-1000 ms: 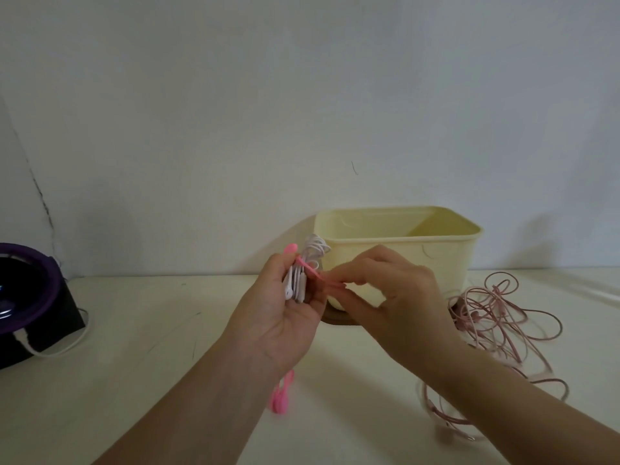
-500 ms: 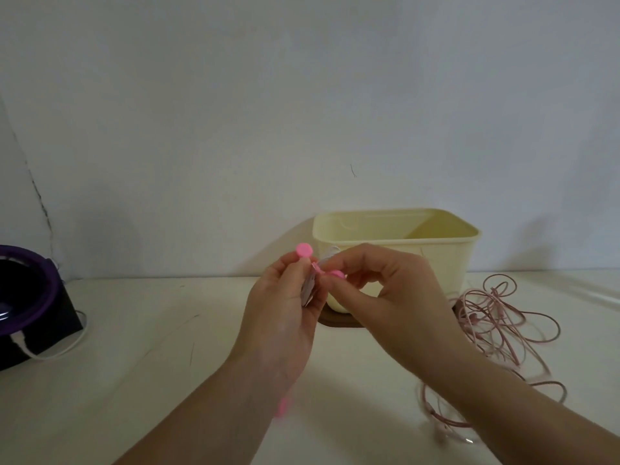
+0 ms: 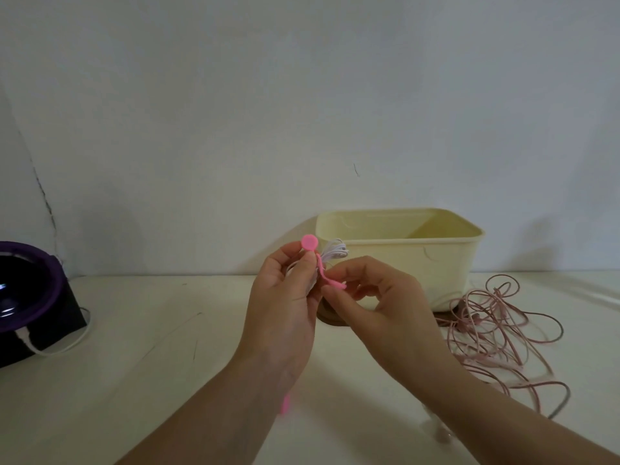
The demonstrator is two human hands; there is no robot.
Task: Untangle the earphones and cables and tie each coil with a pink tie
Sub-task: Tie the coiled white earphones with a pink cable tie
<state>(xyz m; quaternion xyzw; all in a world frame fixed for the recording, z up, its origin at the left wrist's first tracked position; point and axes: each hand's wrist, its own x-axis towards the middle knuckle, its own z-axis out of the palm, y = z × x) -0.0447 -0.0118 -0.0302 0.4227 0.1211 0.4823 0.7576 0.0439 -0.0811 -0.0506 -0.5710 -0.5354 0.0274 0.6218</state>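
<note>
My left hand grips a coil of white earphones, whose loops stick out above my fingers. A pink tie wraps across the coil; its round head stands above my left thumb. My right hand pinches the tie's other end just right of the coil. A tangled pink cable lies loose on the table to the right. Another pink tie peeks out on the table under my left wrist.
A cream plastic box stands open behind my hands on a dark round base. At the far left sits a black and purple device with a white cable plugged in. The white wall is close behind.
The coil has turned in my left hand and the tie's round head now stands higher. My right hand has drawn the tie's end across the coil and slightly down.
</note>
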